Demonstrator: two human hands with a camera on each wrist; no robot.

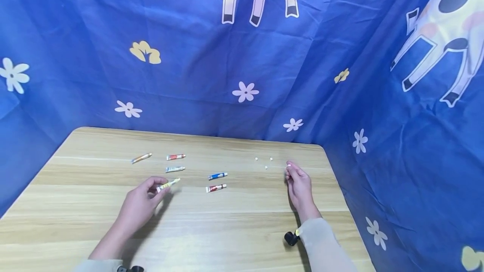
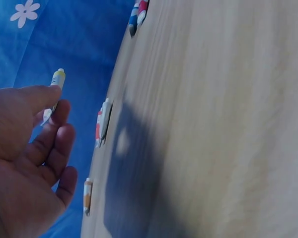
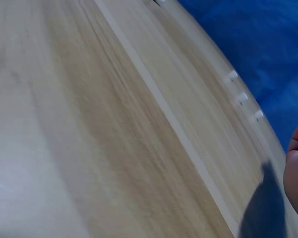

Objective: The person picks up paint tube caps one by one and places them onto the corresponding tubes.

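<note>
My left hand pinches a small yellow-labelled paint tube between thumb and forefinger, raised above the table. Its yellow nozzle end points away to the right, and the left wrist view shows the same tube by the thumb tip. At the right, my right hand pinches a tiny white piece, which looks like a tube cap. In the right wrist view only the edge of this hand shows, and what it holds is hidden. Three small white caps lie just left of it on the table.
More paint tubes lie on the wooden table: orange-brown, red, pale blue, blue and dark red. A blue patterned curtain hangs behind the table and along its right side.
</note>
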